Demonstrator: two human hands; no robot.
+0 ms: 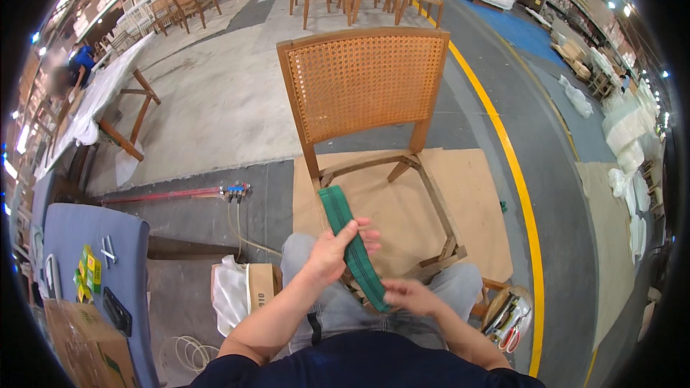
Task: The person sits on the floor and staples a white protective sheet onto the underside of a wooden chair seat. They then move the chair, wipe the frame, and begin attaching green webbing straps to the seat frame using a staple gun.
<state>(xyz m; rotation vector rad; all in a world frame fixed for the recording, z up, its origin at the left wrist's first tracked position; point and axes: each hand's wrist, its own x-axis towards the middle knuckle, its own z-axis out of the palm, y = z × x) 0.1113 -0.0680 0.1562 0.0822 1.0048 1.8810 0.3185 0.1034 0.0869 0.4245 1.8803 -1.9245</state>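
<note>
Watching this one: green strap point(365, 269) is mid-frame, slanting over the left part of the chair's seat frame point(436, 205). Left hand point(329, 253) has its grip closed on it, thumb on top, fingers behind. Right hand point(411, 294) is at the lower end, motion-blurred; can't tell if that grip is pinching or just brushing.

Risks, my read:
- Strap's upper end sits past the left hand. Can't see if anything fixes it there; if loose, a pull from below could drag it through the thumb.
- Uneven pull between hands would likely twist the webbing or skew it.
- Chair stands on a cardboard sheet point(481, 223); a hard tug could slide sheet and chair together.
- Scissors point(509, 339), lower right, lie near the right elbow; a wide swing might knock them.
</note>
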